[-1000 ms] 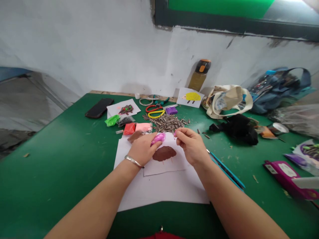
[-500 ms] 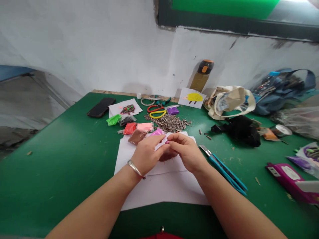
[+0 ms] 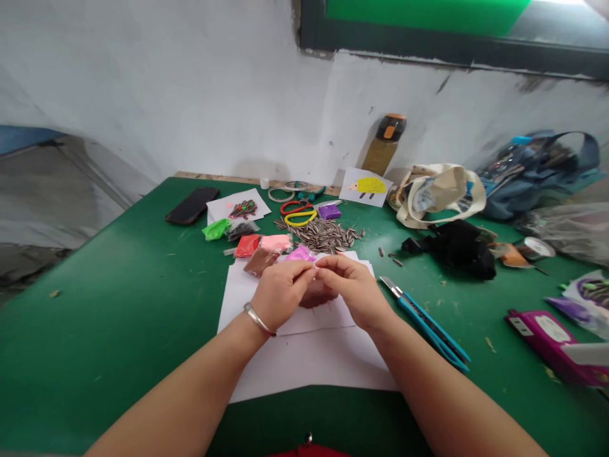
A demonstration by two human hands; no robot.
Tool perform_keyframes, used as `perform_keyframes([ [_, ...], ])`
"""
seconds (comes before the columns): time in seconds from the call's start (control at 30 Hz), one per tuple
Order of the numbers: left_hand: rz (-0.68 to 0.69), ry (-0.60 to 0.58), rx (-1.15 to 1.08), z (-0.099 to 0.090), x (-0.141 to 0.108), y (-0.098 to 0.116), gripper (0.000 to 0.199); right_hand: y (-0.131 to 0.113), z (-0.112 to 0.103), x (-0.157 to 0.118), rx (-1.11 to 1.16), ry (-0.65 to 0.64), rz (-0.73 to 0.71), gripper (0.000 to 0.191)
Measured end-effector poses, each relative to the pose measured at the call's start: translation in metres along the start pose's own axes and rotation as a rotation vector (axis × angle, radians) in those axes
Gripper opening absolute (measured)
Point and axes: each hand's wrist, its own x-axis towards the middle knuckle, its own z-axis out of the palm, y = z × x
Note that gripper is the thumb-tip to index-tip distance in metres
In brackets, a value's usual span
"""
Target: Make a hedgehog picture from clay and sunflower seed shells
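Observation:
My left hand (image 3: 280, 294) and my right hand (image 3: 354, 292) meet at the fingertips above a white paper sheet (image 3: 309, 365). Both hands pinch at a lump of pink modelling clay (image 3: 299, 255), which shows just beyond my left fingers. Beneath my hands lies a brown clay shape (image 3: 316, 297), mostly hidden by them. Next to my left hand are a bag of brown clay (image 3: 261, 263), a bag of salmon-pink clay (image 3: 275, 242) and a bag of red clay (image 3: 247, 245). A silver bangle (image 3: 257, 318) circles my left wrist.
A heap of sunflower seeds (image 3: 321, 235) lies beyond the paper on the green table (image 3: 95, 355). A blue utility knife (image 3: 423, 324) lies to the right. Red and yellow scissors (image 3: 297, 212), a phone (image 3: 192, 205), a hedgehog drawing (image 3: 366, 187) and bags stand farther back.
My hands have closed together over the brown clay shape, now largely covering it. The pink clay has shifted toward the far edge of the paper, and the view has moved slightly.

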Motion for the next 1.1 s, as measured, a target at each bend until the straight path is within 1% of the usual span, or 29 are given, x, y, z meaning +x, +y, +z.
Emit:
perform_keyframes([
  [0.07, -0.067, -0.018, -0.041, -0.0010, 0.0009, 0.0008, 0.017, 0.0000, 0.0010, -0.0008, 0.007, -0.020, -0.013, 0.018],
  [0.23, -0.203, -0.099, -0.189, -0.0038, 0.0034, 0.0047, 0.025, 0.0034, 0.0017, -0.0004, -0.119, 0.000, -0.110, 0.011],
  [0.43, -0.390, -0.158, -0.478, -0.0037, 0.0073, 0.0037, 0.020, 0.0043, 0.0005, -0.0002, -0.323, 0.076, -0.205, 0.010],
  [0.5, -0.414, -0.165, -0.550, -0.0024, 0.0076, 0.0018, 0.021, 0.0034, 0.0002, -0.0007, -0.361, 0.084, -0.226, 0.011],
  [0.63, -0.455, -0.201, -0.647, 0.0004, 0.0064, 0.0001, 0.023, 0.0018, -0.0006, -0.0015, -0.406, 0.102, -0.211, 0.017],
  [0.7, -0.470, -0.208, -0.645, 0.0011, 0.0060, 0.0011, 0.023, 0.0019, -0.0013, -0.0014, -0.436, 0.115, -0.211, 0.021],
  [0.8, -0.447, -0.195, -0.568, 0.0007, 0.0062, 0.0033, 0.021, 0.0030, -0.0022, -0.0007, -0.474, 0.121, -0.198, 0.027],
  [0.9, -0.430, -0.196, -0.559, -0.0002, 0.0070, 0.0043, 0.023, 0.0046, -0.0025, -0.0001, -0.467, 0.106, -0.183, 0.033],
  [0.97, -0.444, -0.198, -0.596, -0.0004, 0.0073, 0.0039, 0.026, 0.0054, -0.0020, -0.0001, -0.390, 0.085, -0.190, 0.026],
  [1.03, -0.466, -0.190, -0.657, -0.0002, 0.0073, 0.0030, 0.028, 0.0060, -0.0009, -0.0004, -0.275, 0.025, -0.187, 0.018],
  [1.1, -0.503, -0.182, -0.717, 0.0000, 0.0071, 0.0020, 0.030, 0.0064, 0.0003, -0.0008, -0.200, -0.037, -0.171, 0.016],
])
